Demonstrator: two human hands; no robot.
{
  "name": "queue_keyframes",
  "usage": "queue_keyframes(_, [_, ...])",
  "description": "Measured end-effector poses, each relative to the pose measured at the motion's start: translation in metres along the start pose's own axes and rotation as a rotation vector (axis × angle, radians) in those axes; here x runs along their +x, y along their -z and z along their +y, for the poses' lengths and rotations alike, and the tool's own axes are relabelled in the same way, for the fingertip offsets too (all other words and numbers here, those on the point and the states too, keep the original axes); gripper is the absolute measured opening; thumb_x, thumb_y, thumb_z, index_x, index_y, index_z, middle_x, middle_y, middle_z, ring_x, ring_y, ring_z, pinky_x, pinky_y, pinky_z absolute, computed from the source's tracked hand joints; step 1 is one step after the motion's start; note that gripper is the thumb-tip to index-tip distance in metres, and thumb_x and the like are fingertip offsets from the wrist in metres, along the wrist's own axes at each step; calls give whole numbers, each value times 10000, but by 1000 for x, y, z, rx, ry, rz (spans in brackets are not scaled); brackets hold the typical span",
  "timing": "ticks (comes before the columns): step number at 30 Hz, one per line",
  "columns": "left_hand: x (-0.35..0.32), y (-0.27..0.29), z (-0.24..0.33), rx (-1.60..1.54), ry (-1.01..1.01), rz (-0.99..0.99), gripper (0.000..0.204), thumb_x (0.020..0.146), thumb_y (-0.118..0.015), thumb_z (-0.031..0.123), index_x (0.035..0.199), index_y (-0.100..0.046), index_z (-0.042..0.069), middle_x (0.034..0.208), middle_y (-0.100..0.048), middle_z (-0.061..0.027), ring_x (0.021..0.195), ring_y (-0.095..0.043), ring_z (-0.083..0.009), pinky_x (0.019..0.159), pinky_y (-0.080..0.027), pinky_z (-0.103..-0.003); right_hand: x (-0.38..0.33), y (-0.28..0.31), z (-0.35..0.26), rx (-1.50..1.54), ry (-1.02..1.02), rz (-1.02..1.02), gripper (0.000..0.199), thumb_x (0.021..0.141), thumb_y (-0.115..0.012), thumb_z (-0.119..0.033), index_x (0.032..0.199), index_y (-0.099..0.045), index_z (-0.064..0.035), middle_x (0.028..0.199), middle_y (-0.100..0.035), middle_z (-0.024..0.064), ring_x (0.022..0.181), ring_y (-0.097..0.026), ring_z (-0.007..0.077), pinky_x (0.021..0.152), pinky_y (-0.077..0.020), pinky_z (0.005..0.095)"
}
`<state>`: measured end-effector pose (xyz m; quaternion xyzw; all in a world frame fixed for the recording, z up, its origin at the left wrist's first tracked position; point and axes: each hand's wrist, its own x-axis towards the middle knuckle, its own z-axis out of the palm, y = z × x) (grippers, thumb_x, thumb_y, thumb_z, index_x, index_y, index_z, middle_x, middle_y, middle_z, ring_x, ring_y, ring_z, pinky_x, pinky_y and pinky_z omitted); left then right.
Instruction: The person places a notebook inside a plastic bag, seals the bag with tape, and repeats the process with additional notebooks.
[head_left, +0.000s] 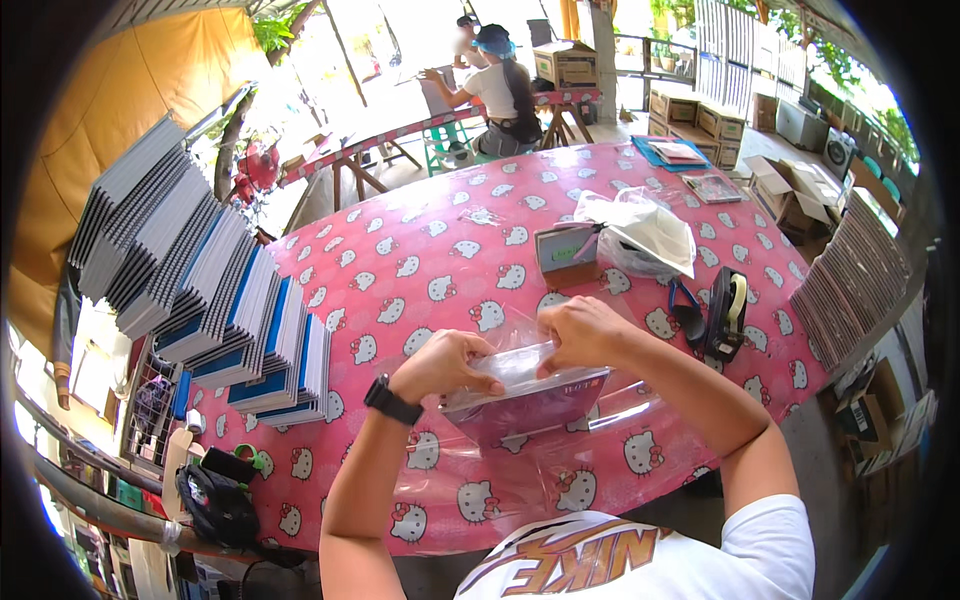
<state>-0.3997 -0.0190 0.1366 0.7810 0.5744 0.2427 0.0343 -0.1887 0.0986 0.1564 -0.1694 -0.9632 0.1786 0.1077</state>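
A purple pack [530, 412] with a pale top edge stands in front of me on a pink patterned tablecloth [460, 255]. Clear plastic [518, 368] covers its top and catches the light. My left hand [452, 364] grips the pack's left top end, thumb along the edge. At the right top end, my right hand [580, 332] has its fingers bent down and closed on the plastic. Some fingertips are hidden behind the pack, and its contents cannot be made out.
Tall stacks of spiral-bound notebooks [240, 310] line the table's left side. A small box [566, 256], a white plastic bag [640, 232] and a tape dispenser [725, 312] sit to the right. Beyond them rises a brown stack [855, 280]. People [505, 95] sit at a far table.
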Motion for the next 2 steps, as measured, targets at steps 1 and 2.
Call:
queue_keyframes(1, [6,-2,-7,-255,203,-139,505,575,-811,318,944,-650,14,799,-658,-142,682,-632,-273,598,-485,-308,4,-5,7,-197,41,228,407,588,-785,-345,848,-665,-55,804,-636,87,780,-599,233,697,-477,310])
queue_keyframes(2, [9,-4,-13,-509,408,-280,581,550,-828,356,989,-651,18,847,-667,-141,703,-638,-260,622,-488,-292,4,-7,14,-201,36,235,407,588,-785,-345,848,-665,-55,804,-636,87,780,-599,233,697,-477,310])
